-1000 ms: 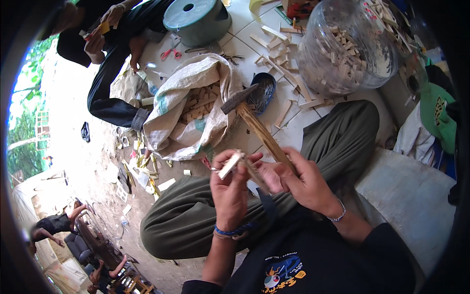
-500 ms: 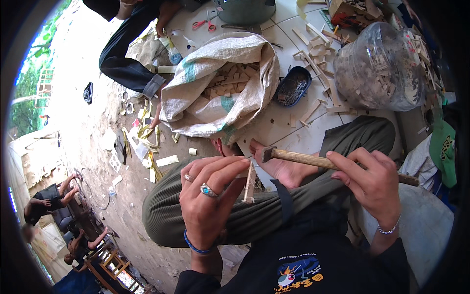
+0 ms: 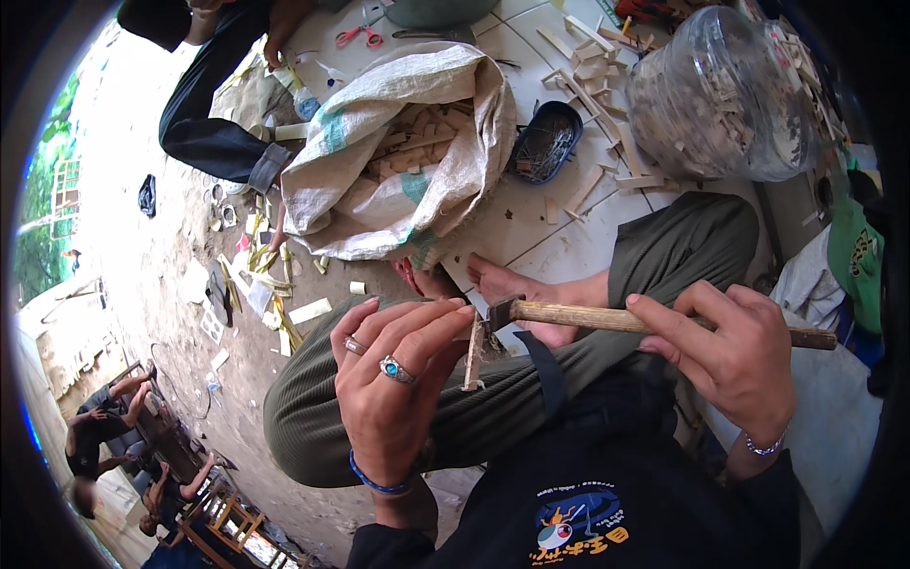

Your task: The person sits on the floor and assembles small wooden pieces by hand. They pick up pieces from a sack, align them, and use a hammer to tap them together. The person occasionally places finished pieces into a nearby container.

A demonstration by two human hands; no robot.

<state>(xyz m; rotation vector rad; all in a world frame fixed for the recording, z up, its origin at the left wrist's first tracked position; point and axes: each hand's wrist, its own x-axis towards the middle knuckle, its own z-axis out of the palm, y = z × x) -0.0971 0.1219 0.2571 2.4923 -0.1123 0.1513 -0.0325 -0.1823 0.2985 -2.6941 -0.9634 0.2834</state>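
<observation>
My left hand [image 3: 389, 408], with rings on two fingers, pinches a thin, light wooden strip [image 3: 473, 358] above my crossed legs. In my right hand [image 3: 725, 351] is a hammer [image 3: 588, 316], gripped along its wooden handle, which lies nearly level. The dark hammer head is right at the strip's upper end, beside my left fingertips; I cannot tell whether it touches. Ahead of my hands sits a white woven sack [image 3: 318, 194], its mouth rolled open around many small wood pieces [image 3: 408, 156].
A dark blue dish [image 3: 518, 166] of nails stands right of the sack. Beyond are joined wood strips [image 3: 602, 104] and a large clear plastic jar [image 3: 711, 104] of scraps. Red scissors [image 3: 360, 37] lie at the back. Another person's leg [image 3: 213, 142] is at the far left.
The hammer has moved left, bringing its head up to the wooden strip's upper end. The view has shifted slightly; both hands keep their grips.
</observation>
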